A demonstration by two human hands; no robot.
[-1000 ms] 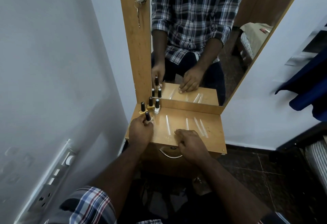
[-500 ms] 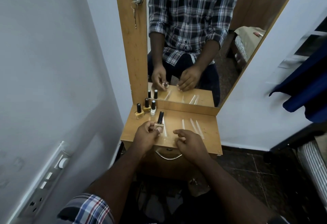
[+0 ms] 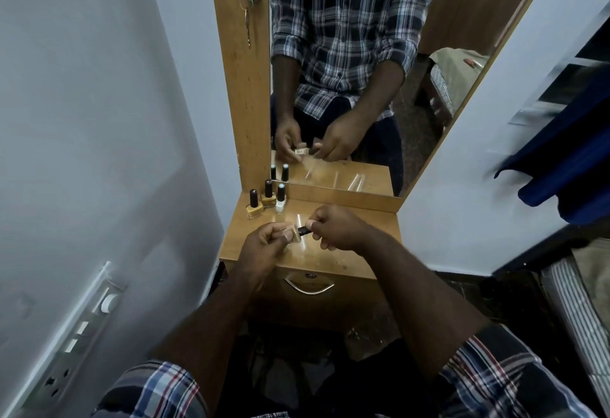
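Left hand (image 3: 264,246) curls round the glass body of the nail polish bottle (image 3: 293,232), held sideways just above the dresser top (image 3: 363,252). Right hand (image 3: 343,229) pinches the black cap (image 3: 304,230), right beside the left fingertips. Looks like unscrewing: hold the body fixed, twist only the cap, and tip the bottle upright first or polish may spill. Three spare bottles (image 3: 268,200) stand beyond the grip.

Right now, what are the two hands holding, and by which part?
One small nail polish bottle, held sideways: the left hand grips its glass body, and the right hand pinches its black cap.
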